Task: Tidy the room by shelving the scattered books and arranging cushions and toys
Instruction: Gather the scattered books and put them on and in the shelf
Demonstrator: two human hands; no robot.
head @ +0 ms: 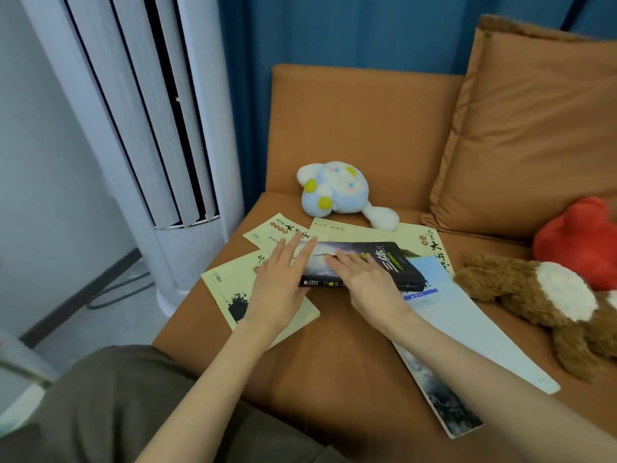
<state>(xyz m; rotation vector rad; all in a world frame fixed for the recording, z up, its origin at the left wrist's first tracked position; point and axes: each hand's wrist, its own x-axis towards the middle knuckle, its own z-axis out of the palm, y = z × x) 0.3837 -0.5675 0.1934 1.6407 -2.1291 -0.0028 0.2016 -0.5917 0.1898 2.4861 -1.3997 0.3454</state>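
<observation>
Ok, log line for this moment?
left hand: flat beside dark book | right hand: flat on dark book | books: scattered on sofa | toys: untouched

Dark book (384,265) flat atop scattered books (233,289)

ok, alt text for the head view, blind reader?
The left hand touches the end of a dark book, the right hand lies flat on its cover, amid yellow booklets scattered on an orange sofa. A blue-white plush lies behind; brown plush and red plush at right.
</observation>
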